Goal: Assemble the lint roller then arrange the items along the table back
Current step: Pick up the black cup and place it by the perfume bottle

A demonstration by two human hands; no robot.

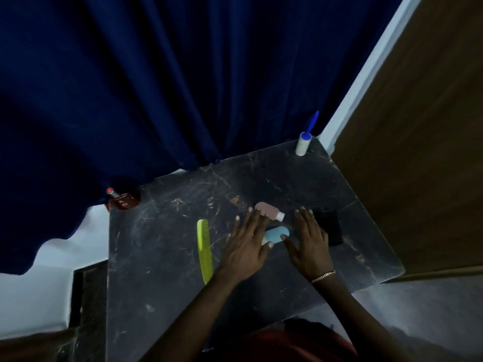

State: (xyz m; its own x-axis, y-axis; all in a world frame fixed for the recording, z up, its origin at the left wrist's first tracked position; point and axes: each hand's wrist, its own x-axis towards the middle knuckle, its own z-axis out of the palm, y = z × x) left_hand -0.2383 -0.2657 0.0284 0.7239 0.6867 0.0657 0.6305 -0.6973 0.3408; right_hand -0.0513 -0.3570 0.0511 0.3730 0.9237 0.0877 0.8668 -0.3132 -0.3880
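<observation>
Lint roller [303, 143] up at the far right corner of the bench [162, 296], and it looked put together: a white roll with a blue handle coming out of its top. It stood on the end of the roll, right by the back edge, well apart from everything else.

Hard to read, that handle. Blue against the dark blue curtain [156, 87] behind it, so only its bright edge showed up. The whole room was dim, and the black object [330, 226] beside the right hand [311, 244] nearly melted into the dark bench top; I could not tell what it was. A red bottle [124, 201] at the far left corner sat half under the curtain's hem.

The roller's long axis ran upright, handle tip pointing up and leaning a touch to the right.

Down in the middle, both hands lay flat and spread, fingers straight, gripping nothing. The left hand [245, 246] had its fingertips at the pink bottle [269, 210], covering its near end. Between the two thumbs lay the blue bottle [275, 234], the right thumb resting on its end. A yellow-green comb [205, 252] lay just left of the left hand, lengthwise front to back.
</observation>
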